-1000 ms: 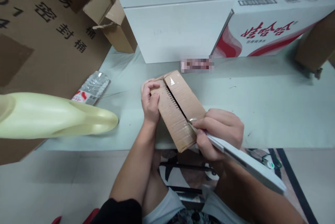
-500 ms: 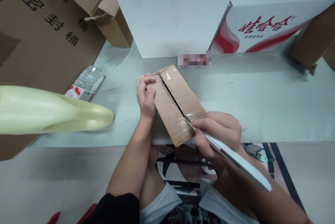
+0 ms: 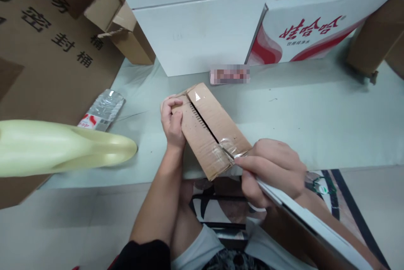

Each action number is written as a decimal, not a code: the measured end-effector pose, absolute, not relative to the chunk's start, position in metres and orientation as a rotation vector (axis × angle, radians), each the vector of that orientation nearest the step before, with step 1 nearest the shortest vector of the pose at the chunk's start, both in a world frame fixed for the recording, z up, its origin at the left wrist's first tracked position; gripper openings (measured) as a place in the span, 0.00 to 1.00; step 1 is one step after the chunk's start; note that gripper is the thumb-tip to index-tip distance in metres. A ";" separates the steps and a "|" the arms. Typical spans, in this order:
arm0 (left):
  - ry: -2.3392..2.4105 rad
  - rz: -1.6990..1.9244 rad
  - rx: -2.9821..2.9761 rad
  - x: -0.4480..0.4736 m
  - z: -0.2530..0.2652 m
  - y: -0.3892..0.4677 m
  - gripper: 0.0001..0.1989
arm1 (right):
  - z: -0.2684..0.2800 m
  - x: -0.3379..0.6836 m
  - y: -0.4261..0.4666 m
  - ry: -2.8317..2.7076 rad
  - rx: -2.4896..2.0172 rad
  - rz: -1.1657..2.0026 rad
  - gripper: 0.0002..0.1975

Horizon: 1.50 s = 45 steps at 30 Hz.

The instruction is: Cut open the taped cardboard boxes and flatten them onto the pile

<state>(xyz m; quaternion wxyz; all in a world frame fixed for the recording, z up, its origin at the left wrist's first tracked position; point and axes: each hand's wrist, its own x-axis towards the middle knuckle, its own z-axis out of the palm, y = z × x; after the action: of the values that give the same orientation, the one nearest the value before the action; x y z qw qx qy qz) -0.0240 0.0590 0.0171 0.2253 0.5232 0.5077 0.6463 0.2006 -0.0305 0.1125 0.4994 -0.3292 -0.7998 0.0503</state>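
A small brown cardboard box (image 3: pixel 217 112) is held tilted over the front part of the table, with a dark slit along its middle seam and clear tape at the near end. My left hand (image 3: pixel 173 124) is closed round its far left end, thumb on the top. In my right hand (image 3: pixel 273 169) is a long white utility knife (image 3: pixel 318 221), gripped near its front. Its thin blade rests at the taped near end of the seam; how deep the tip goes is hidden.
A pale yellow curved object (image 3: pixel 94 148) juts in from the left beside a crumpled plastic bottle (image 3: pixel 107 105). White cartons (image 3: pixel 202 38), a small pinkish packet (image 3: pixel 229 75) and an open brown box (image 3: pixel 132 34) stand along the back of the pale green table (image 3: pixel 303 114).
My right hand has pulled the knife toward me and to the right, its blade shifting to the near edge of the seam. The left hand keeps its grip. The view has shifted slightly.
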 end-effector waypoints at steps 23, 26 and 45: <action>1.406 1.794 1.451 -0.024 0.017 0.059 0.10 | 0.099 0.198 -0.018 -2.028 -0.788 0.086 0.11; 1.402 1.811 1.456 -0.024 0.017 0.059 0.10 | 0.104 0.198 -0.020 -1.998 -0.759 0.066 0.11; 1.439 1.809 1.473 -0.023 0.019 0.058 0.09 | 0.097 0.198 -0.016 -2.017 -0.781 0.073 0.10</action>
<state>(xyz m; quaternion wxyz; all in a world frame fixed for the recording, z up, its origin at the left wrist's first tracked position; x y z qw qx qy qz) -0.0230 0.0584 0.0187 0.1990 0.5267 0.5145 0.6467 0.1977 -0.0158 0.0970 0.4694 -0.3187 -0.8229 0.0298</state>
